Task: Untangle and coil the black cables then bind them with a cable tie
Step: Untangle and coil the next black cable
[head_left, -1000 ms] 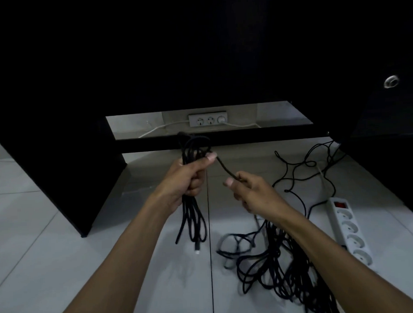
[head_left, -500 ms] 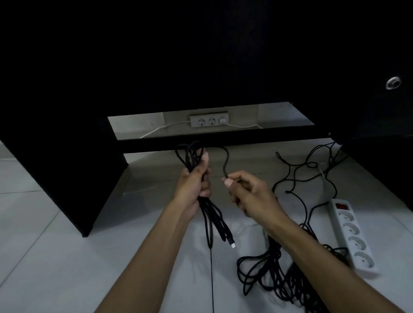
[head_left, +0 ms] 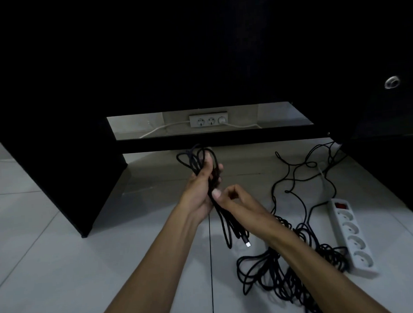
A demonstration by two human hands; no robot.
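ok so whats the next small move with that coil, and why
Probably tuck the loose end up into the coil. The left hand grips the looped cable, the right hand pinches it just below, and the plug end dangles free. No cable tie is in view.

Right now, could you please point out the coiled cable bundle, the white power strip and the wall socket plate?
coiled cable bundle (head_left: 229, 222): head view, strands hanging below the hands.
white power strip (head_left: 352, 234): head view, middle of its body.
wall socket plate (head_left: 208, 119): head view, plate centre.
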